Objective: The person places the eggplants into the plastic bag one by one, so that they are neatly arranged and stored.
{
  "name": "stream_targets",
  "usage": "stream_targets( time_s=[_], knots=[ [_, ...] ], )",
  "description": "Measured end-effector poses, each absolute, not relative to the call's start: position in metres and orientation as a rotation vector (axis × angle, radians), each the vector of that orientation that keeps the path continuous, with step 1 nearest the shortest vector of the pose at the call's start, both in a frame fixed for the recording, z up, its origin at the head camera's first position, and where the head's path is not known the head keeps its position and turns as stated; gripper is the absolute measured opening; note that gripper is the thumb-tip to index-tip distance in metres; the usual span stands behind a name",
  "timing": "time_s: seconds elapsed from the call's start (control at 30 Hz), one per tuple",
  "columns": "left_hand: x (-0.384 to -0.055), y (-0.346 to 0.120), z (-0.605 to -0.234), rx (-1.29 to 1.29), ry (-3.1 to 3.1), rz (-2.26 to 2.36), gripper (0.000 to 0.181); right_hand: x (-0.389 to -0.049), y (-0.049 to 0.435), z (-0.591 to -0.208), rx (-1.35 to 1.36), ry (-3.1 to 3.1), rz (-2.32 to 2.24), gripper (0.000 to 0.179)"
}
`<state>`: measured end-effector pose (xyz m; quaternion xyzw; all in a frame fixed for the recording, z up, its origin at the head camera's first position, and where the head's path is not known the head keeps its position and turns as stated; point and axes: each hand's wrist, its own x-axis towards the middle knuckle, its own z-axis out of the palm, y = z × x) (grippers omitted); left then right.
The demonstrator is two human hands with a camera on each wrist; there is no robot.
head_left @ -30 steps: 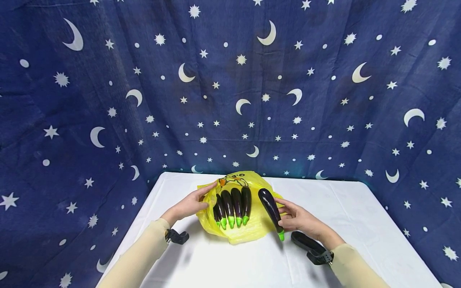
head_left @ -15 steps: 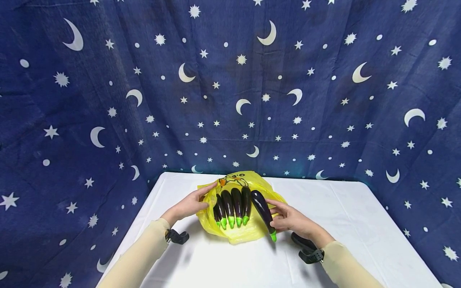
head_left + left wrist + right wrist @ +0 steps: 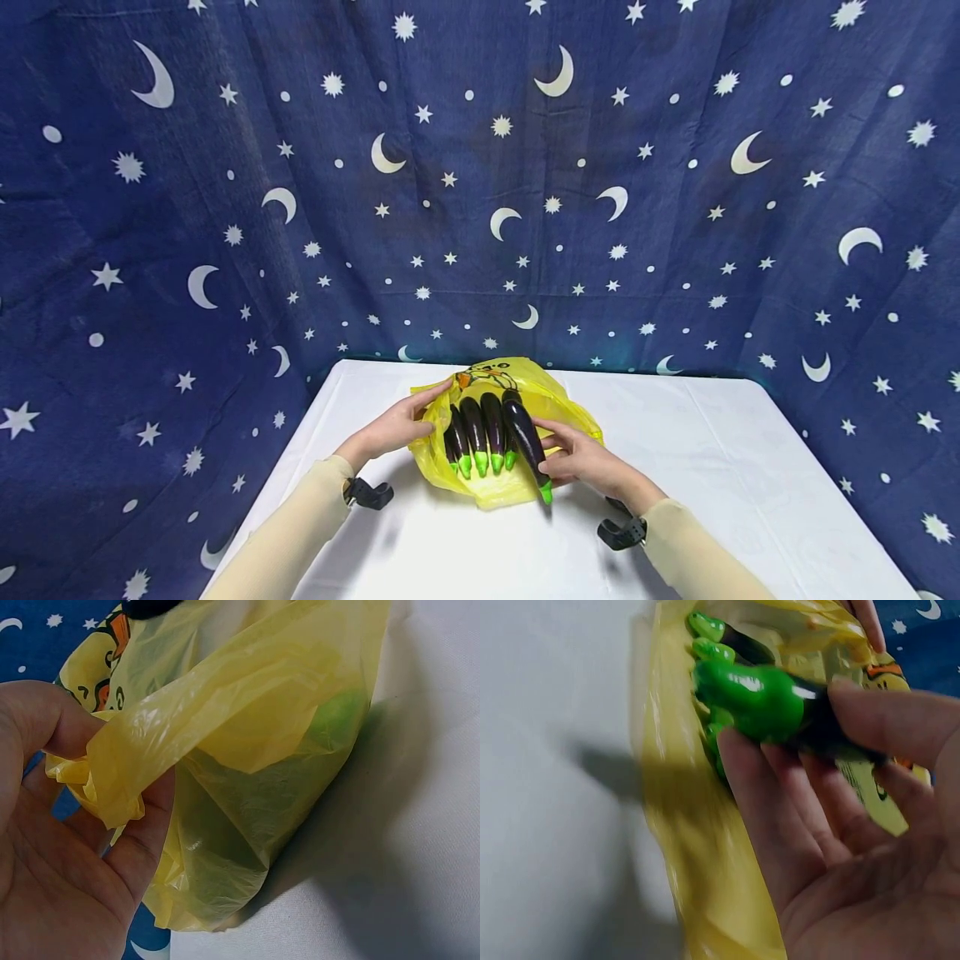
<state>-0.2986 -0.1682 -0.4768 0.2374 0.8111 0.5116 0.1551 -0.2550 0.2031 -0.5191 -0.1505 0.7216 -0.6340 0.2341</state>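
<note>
A yellow plastic bag [image 3: 564, 410] lies with its mouth toward me, and several dark purple eggplants [image 3: 474, 429] with green caps sit side by side in it. My left hand [image 3: 393, 427] holds the bag's left edge; in the left wrist view gathered plastic [image 3: 112, 780] lies between thumb and fingers. With thumb and fingers my right hand [image 3: 588, 462] grips another eggplant [image 3: 527, 437] at the bag's mouth. It slants over the rightmost eggplant and covers much of it. In the right wrist view the held eggplant's green cap [image 3: 754, 697] points toward the open side.
A white-covered table [image 3: 712, 450] carries the bag. Beyond its edges hangs a blue cloth [image 3: 480, 167] with moons and stars. A dark object [image 3: 618, 505] is mostly hidden by the right wrist. Black straps with mounts [image 3: 622, 533] sit on both wrists.
My right hand has moved left with the eggplant, from the bag's right side to above the row of eggplants. My left hand has kept its place on the bag's edge.
</note>
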Motion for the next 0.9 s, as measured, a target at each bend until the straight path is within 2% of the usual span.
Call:
stream_targets(
  time_s=[0.33,0.63,0.9],
  knots=[
    [-0.298,-0.169,-0.477,0.699,2.326,1.462,0.083,-0.262,0.180,-0.527,-0.315,2.022,-1.831,0.082],
    [-0.299,-0.168,-0.476,0.737,2.324,1.457,0.083,-0.272,0.160,-0.532,-0.044,2.187,-1.923,0.083],
    [-0.300,-0.168,-0.474,0.735,2.370,1.400,0.084,-0.277,0.152,-0.534,0.083,2.265,-1.943,0.084]
  ],
)
